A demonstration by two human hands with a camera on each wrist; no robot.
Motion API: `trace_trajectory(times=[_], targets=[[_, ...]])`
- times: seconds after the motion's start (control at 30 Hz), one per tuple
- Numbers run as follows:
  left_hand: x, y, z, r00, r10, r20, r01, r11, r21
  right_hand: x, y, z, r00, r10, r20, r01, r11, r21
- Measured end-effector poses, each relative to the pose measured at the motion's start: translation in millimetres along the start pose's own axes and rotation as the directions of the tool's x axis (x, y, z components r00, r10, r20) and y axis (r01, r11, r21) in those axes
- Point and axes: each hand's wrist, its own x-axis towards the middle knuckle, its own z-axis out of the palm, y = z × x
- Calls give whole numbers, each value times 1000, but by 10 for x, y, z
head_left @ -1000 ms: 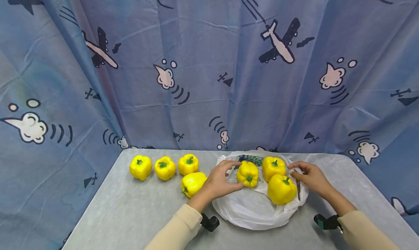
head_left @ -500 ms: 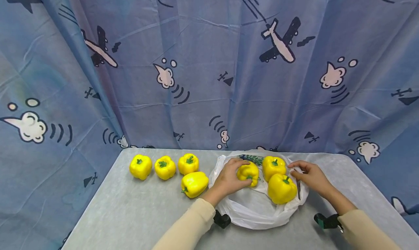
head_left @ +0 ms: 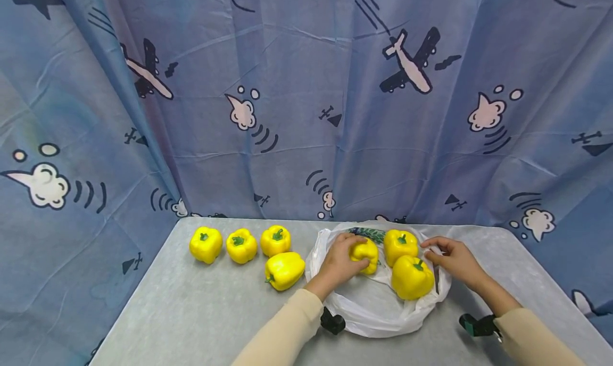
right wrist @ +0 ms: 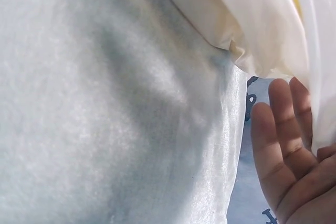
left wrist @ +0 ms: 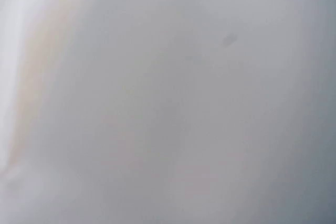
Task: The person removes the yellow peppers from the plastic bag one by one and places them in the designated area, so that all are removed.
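On the table (head_left: pixel 167 313) lies a bag (head_left: pixel 369 319), its right side loosely pinched by the right hand (head_left: pixel 457 258), fingers half-bent, probably to hold it open. Inside, the left hand (head_left: pixel 341 259) curls its fingers round a pepper (head_left: pixel 372 253), apparently steadying it beside two more peppers (head_left: pixel 413 278).

Curtain (head_left: pixel 287 153) behind bench (head_left: pixel 167 313). Bag (head_left: pixel 378 324) on bench, right of centre. Left of bag: row of three peppers (head_left: pixel 241 247), a fourth pepper (head_left: pixel 286 270) before the row's right end. In bag: left pepper (head_left: pixel 371 250), left hand (head_left: pixel 341 260) round its left side; rear pepper (head_left: pixel 399 247) to the right, front pepper (head_left: pixel 412 279) just before it. Right hand (head_left: pixel 455 258) at bag's right rim.
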Motion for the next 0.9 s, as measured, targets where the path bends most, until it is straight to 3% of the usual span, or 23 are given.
trace_trajectory(times=[0.6,0.9], targets=[[-33,9,31,996,24,-82,-28,998,-53,-17,19,5,1000,17,2,-17,1000,-7],[-149,107,-45,996,32,-85,-38,997,-63,-53,20,-1,1000,19,-5,-19,1000,-2]])
